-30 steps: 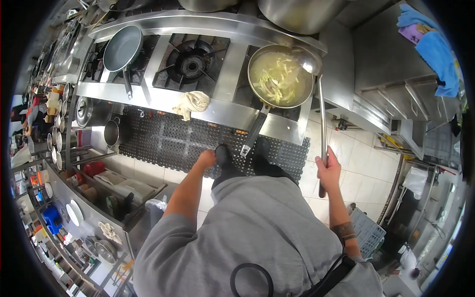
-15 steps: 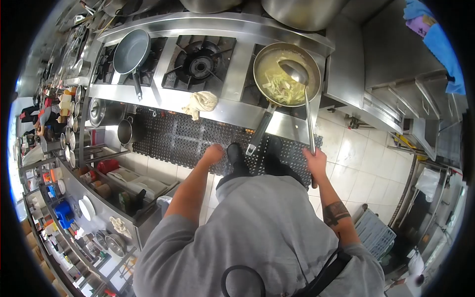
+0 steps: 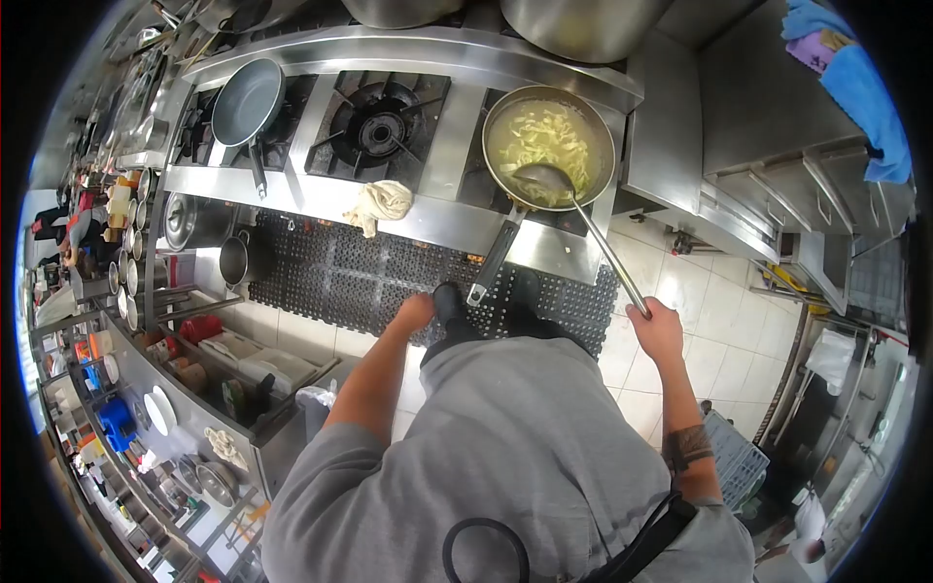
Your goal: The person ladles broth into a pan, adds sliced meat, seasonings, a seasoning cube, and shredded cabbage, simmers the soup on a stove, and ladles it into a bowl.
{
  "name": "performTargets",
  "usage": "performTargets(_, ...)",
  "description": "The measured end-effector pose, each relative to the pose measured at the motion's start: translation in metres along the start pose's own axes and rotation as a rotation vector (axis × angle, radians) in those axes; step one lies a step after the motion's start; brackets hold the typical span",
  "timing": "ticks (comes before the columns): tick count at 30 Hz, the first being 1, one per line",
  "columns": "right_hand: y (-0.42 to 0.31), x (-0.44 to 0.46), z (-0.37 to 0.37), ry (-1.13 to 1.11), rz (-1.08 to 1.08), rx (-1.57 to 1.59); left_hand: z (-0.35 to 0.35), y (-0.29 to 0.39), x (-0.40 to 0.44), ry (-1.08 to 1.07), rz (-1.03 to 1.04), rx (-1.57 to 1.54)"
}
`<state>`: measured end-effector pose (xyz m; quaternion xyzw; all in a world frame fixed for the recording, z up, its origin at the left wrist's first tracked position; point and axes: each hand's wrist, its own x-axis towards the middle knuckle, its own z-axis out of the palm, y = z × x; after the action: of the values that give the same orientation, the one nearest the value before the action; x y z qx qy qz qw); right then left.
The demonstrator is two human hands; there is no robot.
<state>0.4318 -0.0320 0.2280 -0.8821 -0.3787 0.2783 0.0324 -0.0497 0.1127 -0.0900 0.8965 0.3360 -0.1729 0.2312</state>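
Note:
My right hand [image 3: 661, 330] is closed round the handle of a long metal ladle [image 3: 608, 251]. The ladle's bowl dips into the near side of a frying pan [image 3: 611, 146] on the right burner. Pale green-yellow strips [image 3: 549, 136], perhaps sliced vegetables, lie in cloudy liquid in the pan. The pan's dark handle points toward me, untouched. My left hand [image 3: 416, 311] hangs low before the stove in a loose fist, with nothing showing in it. Nearest to it on the stove's front ledge is a crumpled cream cloth [image 3: 380, 205].
A grey frying pan [image 3: 249, 101] sits on the left burner, beside the bare middle burner [image 3: 377, 128]. Large pots [image 3: 573, 27] stand behind the stove. A black perforated mat [image 3: 330, 272] covers the floor. Steel drawers [image 3: 777, 199] are at right; shelves and a counter at left.
My right hand has moved right with the ladle. The ladle's bowl has come from the pan's far side to its near side, and the strips have spread to the far side.

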Motion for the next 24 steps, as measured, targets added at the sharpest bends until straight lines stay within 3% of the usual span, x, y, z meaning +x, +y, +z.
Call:
performTargets(1, -0.003, 0.004, -0.001, 0.013, 0.001, -0.025, -0.012, 0.007, -0.001, -0.003, -0.002, -0.001)
performTargets(3, -0.011, 0.014, 0.001, 0.01, 0.007, -0.027, -0.046, 0.023, -0.002, -0.032, -0.303, -0.331)
performTargets(7, -0.023, 0.038, 0.004, 0.037, -0.038, -0.01, -0.046, 0.016, 0.001, -0.023, -0.164, -0.242)
performTargets(9, -0.029, 0.05, 0.004, 0.08, -0.045, -0.024, -0.046, 0.019, 0.0, 0.023, -0.366, -0.446)
performTargets(13, -0.041, 0.07, -0.001, 0.079, -0.035, -0.029, -0.048, 0.023, -0.009, 0.012, -0.348, -0.481)
performTargets(15, -0.043, 0.075, -0.001, 0.102, -0.043, -0.035, -0.046, 0.029, -0.013, 0.045, -0.494, -0.529)
performTargets(24, -0.033, 0.069, -0.001, 0.211, -0.082, 0.224, -0.019, 0.012, -0.014, -0.024, -0.38, -0.417)
